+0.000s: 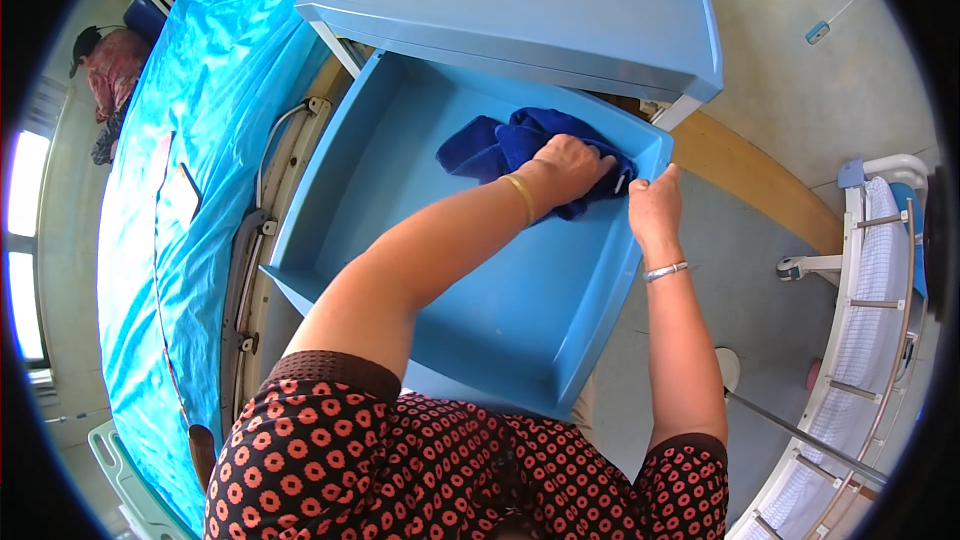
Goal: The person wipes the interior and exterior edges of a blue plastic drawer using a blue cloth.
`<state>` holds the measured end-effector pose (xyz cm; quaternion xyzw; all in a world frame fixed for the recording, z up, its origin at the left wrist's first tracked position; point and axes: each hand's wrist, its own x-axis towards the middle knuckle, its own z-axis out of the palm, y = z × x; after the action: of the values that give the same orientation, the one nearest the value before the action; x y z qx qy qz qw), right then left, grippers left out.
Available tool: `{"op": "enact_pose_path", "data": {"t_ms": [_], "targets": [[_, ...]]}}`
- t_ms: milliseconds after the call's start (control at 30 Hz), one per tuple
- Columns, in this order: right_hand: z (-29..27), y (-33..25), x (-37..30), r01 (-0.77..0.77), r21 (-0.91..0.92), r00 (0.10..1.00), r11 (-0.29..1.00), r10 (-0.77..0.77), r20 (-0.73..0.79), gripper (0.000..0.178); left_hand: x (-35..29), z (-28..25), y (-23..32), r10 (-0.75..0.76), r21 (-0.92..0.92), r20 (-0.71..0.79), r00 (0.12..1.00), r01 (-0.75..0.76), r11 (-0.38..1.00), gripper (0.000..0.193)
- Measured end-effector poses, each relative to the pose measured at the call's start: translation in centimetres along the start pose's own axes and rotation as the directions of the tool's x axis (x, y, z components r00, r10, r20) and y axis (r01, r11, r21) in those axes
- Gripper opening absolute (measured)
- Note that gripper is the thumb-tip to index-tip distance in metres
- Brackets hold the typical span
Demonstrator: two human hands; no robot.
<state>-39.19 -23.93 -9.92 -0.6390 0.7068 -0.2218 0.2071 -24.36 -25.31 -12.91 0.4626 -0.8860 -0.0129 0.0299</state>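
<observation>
A light blue drawer (480, 300) is pulled out of the bedside cabinet (520, 0) in front of me. A dark blue cloth (480, 148) lies bunched in its far right corner. My left hand (568, 168), with a yellow bracelet at the wrist, reaches into the drawer. Its curled fingers grip the cloth against the right wall. Outside that wall, my right hand (656, 206), wearing a silver bangle, grips the drawer's rim near the same corner. Part of its fingers is hidden.
At left stands a bed with a shiny blue cover (200, 240); a flat dark-edged object (188, 192) lies on it. A person (115, 70) is beyond that bed. On the right is another bed with metal side rails (865, 340). A thin pole (800, 432) crosses the lower right.
</observation>
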Motion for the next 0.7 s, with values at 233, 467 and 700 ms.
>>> {"op": "enact_pose_path", "data": {"t_ms": [233,467,700], "targets": [[-0.2,-0.6,-0.1,-0.033,0.031,0.999,0.999,0.032,0.017,0.045,3.5,-1.2,2.1,-0.110,0.025,0.114,0.987,0.108,0.994,0.021],[0.7,1.4,0.4,0.067,-0.033,0.997,0.997,-0.068,-0.035,0.049,1.1,-1.2,-0.4,-0.135,0.150,0.017,0.991,0.131,0.980,0.016],[-0.1,0.1,0.1,-0.021,-0.008,1.000,1.000,0.021,0.021,0.050,-3.6,-0.9,-4.9,-0.348,0.098,0.043,0.937,0.342,0.934,0.018]]}}
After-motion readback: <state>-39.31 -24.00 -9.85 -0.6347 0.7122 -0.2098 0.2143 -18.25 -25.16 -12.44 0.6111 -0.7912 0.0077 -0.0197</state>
